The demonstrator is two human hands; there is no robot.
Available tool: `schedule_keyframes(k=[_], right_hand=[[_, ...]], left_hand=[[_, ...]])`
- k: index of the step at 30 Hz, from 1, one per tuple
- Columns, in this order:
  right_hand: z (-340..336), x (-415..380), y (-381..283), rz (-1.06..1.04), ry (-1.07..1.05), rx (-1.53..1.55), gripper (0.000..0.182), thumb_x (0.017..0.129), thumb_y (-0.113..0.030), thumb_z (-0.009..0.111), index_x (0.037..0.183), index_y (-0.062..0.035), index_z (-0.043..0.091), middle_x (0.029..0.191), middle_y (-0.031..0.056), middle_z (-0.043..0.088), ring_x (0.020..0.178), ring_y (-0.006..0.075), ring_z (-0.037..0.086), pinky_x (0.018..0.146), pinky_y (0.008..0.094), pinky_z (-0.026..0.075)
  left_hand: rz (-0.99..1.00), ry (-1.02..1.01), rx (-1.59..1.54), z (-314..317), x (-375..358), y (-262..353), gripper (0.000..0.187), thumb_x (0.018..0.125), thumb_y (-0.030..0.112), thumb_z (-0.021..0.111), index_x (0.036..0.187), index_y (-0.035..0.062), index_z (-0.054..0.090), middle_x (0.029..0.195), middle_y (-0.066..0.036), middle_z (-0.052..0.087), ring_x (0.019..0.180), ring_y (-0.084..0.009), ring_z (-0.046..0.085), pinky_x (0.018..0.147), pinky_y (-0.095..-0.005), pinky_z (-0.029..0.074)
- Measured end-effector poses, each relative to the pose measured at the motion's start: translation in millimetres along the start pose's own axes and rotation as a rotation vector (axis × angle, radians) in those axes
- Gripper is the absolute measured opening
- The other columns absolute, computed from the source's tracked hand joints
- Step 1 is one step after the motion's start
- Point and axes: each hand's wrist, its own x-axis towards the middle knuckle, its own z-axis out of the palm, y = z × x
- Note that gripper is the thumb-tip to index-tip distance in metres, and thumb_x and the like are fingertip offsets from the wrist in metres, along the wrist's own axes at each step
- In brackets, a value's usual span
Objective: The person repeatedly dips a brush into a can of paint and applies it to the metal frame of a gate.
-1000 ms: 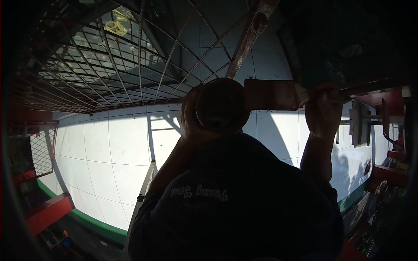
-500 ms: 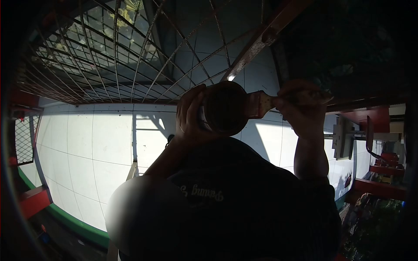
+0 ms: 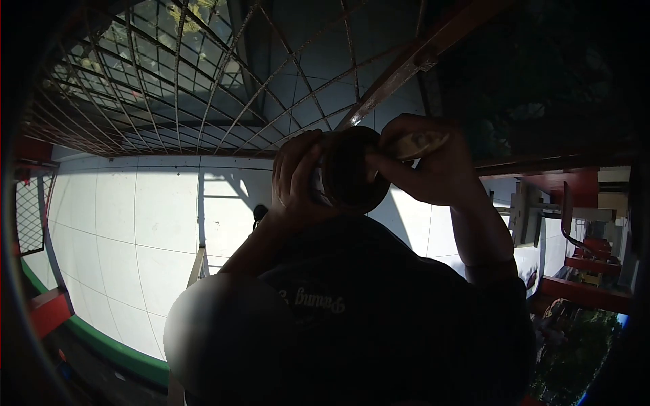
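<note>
My left hand [image 3: 296, 172] is wrapped round a paint can [image 3: 330, 177], held in front of my chest with its dark mouth facing the camera. In my right hand [image 3: 433, 166] is a paintbrush [image 3: 421, 143], its pale wooden handle pinched between thumb and fingers. The brush head is down inside the can's mouth, where shadow hides the bristles. My right fingertips are close to the can's rim.
A rusty metal lattice [image 3: 203, 101] with a reddish-brown frame bar [image 3: 399, 74] stands just beyond my hands. Below lies a white tiled floor [image 3: 108, 223] with a green edge [image 3: 122, 345]. A pale wooden bar [image 3: 197, 265] rises near my left arm. Red beams [image 3: 586, 294] are at the right.
My right hand has moved left to the can, taking the brush head from the rim into the mouth. The left hand still holds the can in about the same place.
</note>
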Motion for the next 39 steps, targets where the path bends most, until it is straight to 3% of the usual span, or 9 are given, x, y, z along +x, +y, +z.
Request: schedule_keyframes(k=[2, 5, 8, 11, 14, 21, 30, 36, 39], right_hand=[[-4.6, 0.9, -8.5, 0.006, 0.051, 0.088, 0.011, 0.082, -0.003, 0.078, 0.086, -0.0033, 0.067, 0.070, 0.0015, 0.067, 0.064, 0.0070, 0.066, 0.057, 0.0213, 0.051], [-1.1, 4.4, -6.7, 0.036, -0.044, 0.007, 0.011, 0.086, -0.011, 0.076, 0.083, -0.0060, 0.066, 0.067, 0.0026, 0.071, 0.065, 0.0121, 0.072, 0.059, 0.0247, 0.055], [0.7, 4.6, 0.3, 0.041, -0.048, -0.015, 0.010, 0.085, -0.008, 0.076, 0.084, -0.0051, 0.066, 0.068, 0.0028, 0.070, 0.066, 0.0115, 0.071, 0.059, 0.0238, 0.055], [-17.4, -3.8, 6.0, 0.050, 0.046, 0.216, 0.012, 0.081, -0.003, 0.078, 0.086, -0.0036, 0.067, 0.074, 0.0048, 0.070, 0.071, 0.0126, 0.071, 0.061, 0.0240, 0.055], [-31.5, -20.7, 16.0, 0.040, 0.132, 0.332, 0.016, 0.078, 0.001, 0.080, 0.090, -0.0027, 0.069, 0.083, 0.0080, 0.071, 0.074, 0.0138, 0.071, 0.062, 0.0247, 0.055], [-51.3, -42.7, 31.8, -0.197, -0.014, 0.067, 0.022, 0.075, 0.008, 0.077, 0.094, -0.0015, 0.072, 0.088, 0.0119, 0.071, 0.078, 0.0183, 0.073, 0.063, 0.0269, 0.057], [-71.6, -53.9, 25.6, -0.217, 0.004, -0.039, 0.024, 0.075, 0.008, 0.076, 0.098, 0.0000, 0.071, 0.087, 0.0128, 0.072, 0.074, 0.0182, 0.073, 0.061, 0.0256, 0.057], [-40.7, -41.4, 36.3, 0.083, 0.446, 0.379, 0.017, 0.082, 0.005, 0.076, 0.096, 0.0004, 0.068, 0.081, 0.0115, 0.071, 0.070, 0.0174, 0.072, 0.060, 0.0255, 0.058], [-39.1, -36.1, 38.0, 0.182, 0.394, 0.356, 0.014, 0.084, 0.003, 0.075, 0.094, 0.0014, 0.066, 0.077, 0.0134, 0.071, 0.069, 0.0185, 0.073, 0.059, 0.0269, 0.059]], left_hand=[[0.007, 0.018, 0.007, 1.5, -1.9, -2.6, 0.121, 0.060, 0.055, 0.092, 0.143, -0.0010, 0.025, 0.132, -0.026, 0.047, 0.120, -0.0391, 0.057, 0.093, -0.0461, 0.055], [0.010, 0.027, 0.025, 2.0, -3.7, -2.4, 0.119, 0.060, 0.055, 0.092, 0.142, -0.0009, 0.025, 0.132, -0.027, 0.047, 0.119, -0.0391, 0.058, 0.091, -0.0454, 0.055], [0.008, 0.024, 0.006, 0.2, -1.1, -1.7, 0.118, 0.061, 0.054, 0.092, 0.142, -0.0011, 0.026, 0.131, -0.027, 0.048, 0.119, -0.0393, 0.057, 0.091, -0.0455, 0.056], [-0.033, -0.004, 0.011, -3.3, -3.3, -3.1, 0.117, 0.061, 0.051, 0.093, 0.142, -0.0005, 0.026, 0.132, -0.026, 0.048, 0.120, -0.0396, 0.057, 0.092, -0.0456, 0.055], [-0.081, 0.070, -0.039, 1.2, -7.1, -6.9, 0.104, 0.064, 0.049, 0.091, 0.140, 0.0030, 0.038, 0.128, -0.024, 0.052, 0.113, -0.0374, 0.060, 0.092, -0.0493, 0.053], [-0.123, -0.009, 0.026, -5.3, -4.7, -9.0, 0.103, 0.063, 0.047, 0.091, 0.141, 0.0033, 0.039, 0.130, -0.023, 0.051, 0.116, -0.0376, 0.058, 0.095, -0.0510, 0.051], [-0.135, -0.009, 0.026, 1.2, -7.5, -13.1, 0.105, 0.063, 0.047, 0.091, 0.143, 0.0037, 0.038, 0.133, -0.022, 0.050, 0.119, -0.0371, 0.057, 0.097, -0.0514, 0.049], [-0.143, -0.016, 0.017, 2.6, -5.2, -11.1, 0.103, 0.063, 0.047, 0.091, 0.142, 0.0042, 0.040, 0.133, -0.020, 0.051, 0.120, -0.0360, 0.056, 0.097, -0.0517, 0.048], [-0.141, -0.013, 0.022, 2.8, -5.7, -11.1, 0.102, 0.063, 0.048, 0.091, 0.141, 0.0051, 0.041, 0.132, -0.020, 0.051, 0.119, -0.0357, 0.056, 0.098, -0.0516, 0.047]])
